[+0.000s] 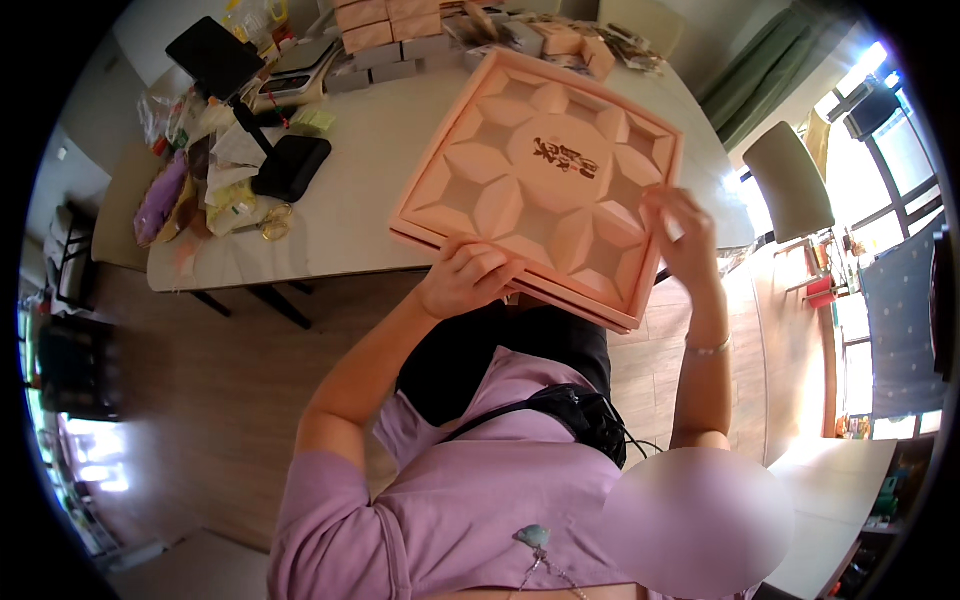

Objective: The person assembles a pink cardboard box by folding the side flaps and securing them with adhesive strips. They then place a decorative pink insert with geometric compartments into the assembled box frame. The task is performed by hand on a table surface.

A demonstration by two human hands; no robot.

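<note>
A square peach-pink gift box (563, 215) lies tilted over the near edge of the table, partly beyond it. Inside it is a moulded tray with several empty angular compartments around a raised middle panel that carries dark lettering. My left hand (465, 280) is closed over the box's near side, fingers on top of the rim and thumb hidden below. At the right rim my right hand (686, 235) has its fingers bent and drawn together against the edge. A second layer shows as a dark gap under the near rim.
On the white table (350, 215) stand a black device stand (285, 165), gold-handled scissors (273, 223), a kitchen scale (288, 86) and a purple bag (163, 200). Stacked small peach and grey boxes (385, 40) line the far side. A chair (788, 180) is at the right.
</note>
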